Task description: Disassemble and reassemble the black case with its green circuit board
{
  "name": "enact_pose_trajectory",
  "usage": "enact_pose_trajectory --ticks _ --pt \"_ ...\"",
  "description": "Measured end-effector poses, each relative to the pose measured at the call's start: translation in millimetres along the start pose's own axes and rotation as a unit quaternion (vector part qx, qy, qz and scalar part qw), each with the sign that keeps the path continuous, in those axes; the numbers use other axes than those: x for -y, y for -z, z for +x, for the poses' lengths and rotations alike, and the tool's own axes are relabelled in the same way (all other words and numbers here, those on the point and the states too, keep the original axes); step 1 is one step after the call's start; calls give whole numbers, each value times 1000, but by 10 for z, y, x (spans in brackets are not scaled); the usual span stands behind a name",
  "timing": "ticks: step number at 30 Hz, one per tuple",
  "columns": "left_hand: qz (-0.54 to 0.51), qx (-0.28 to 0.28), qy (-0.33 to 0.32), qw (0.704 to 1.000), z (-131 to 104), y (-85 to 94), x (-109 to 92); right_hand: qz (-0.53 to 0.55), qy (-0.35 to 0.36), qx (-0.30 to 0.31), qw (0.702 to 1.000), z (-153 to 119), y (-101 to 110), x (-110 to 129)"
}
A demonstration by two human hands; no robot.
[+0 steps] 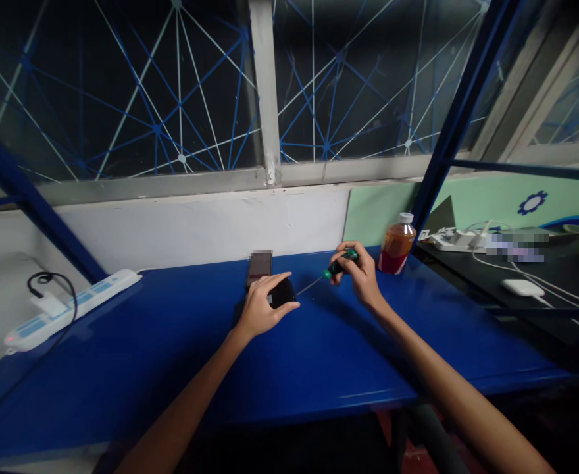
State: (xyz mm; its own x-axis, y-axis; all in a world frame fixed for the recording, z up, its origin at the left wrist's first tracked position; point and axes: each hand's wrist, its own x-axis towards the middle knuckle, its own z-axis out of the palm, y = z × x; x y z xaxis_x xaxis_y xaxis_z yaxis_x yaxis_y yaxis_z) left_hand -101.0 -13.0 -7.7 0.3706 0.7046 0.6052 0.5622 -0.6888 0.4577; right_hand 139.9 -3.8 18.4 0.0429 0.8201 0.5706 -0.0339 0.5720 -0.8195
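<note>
My left hand [260, 306] grips a small black box-like device [282, 294] by its edges, thumb on the near side and fingers on the far side. My right hand [361, 273] is wrapped round a screwdriver [339, 264] with a green and black handle. Its thin metal shaft points left, and the tip reaches the right end of the black device. Whether the tip sits in a screw is too small to tell. Just behind my left hand a phone [260, 264] lies on the blue table [171, 355], its lower part hidden by the fingers.
A bottle of orange-brown drink [398, 243] stands at the back right. On the left lies a white power strip [77, 309] with a plugged-in charger and black cable [75, 299]. A black table [487, 263] on the right bears cables and a white adapter [522, 288]. Blue frame posts flank the table.
</note>
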Motion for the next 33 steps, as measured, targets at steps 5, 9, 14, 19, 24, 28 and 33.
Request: enact_pose_trajectory --ticks 5,9,14,19,24,28,33 --pt "1 -2 -6 1000 1 4 -10 -92 -5 -57 994 -11 -32 11" --pt "4 -6 -10 1000 4 2 -17 -70 -9 -32 997 -17 -31 21" --pt "7 -3 -7 1000 4 -6 -13 -12 -1 4 1000 -25 -31 14" --pt "4 -1 -10 1000 7 -5 -16 -94 -6 -50 994 -36 -44 19" --pt "5 -1 -10 1000 3 -1 -19 -68 -5 -26 997 -27 -19 24" --pt "7 -4 -13 1000 2 1 -16 4 17 12 1000 -13 -2 11" --pt "7 -5 -14 1000 6 4 -18 -26 17 -17 999 -13 -27 2"
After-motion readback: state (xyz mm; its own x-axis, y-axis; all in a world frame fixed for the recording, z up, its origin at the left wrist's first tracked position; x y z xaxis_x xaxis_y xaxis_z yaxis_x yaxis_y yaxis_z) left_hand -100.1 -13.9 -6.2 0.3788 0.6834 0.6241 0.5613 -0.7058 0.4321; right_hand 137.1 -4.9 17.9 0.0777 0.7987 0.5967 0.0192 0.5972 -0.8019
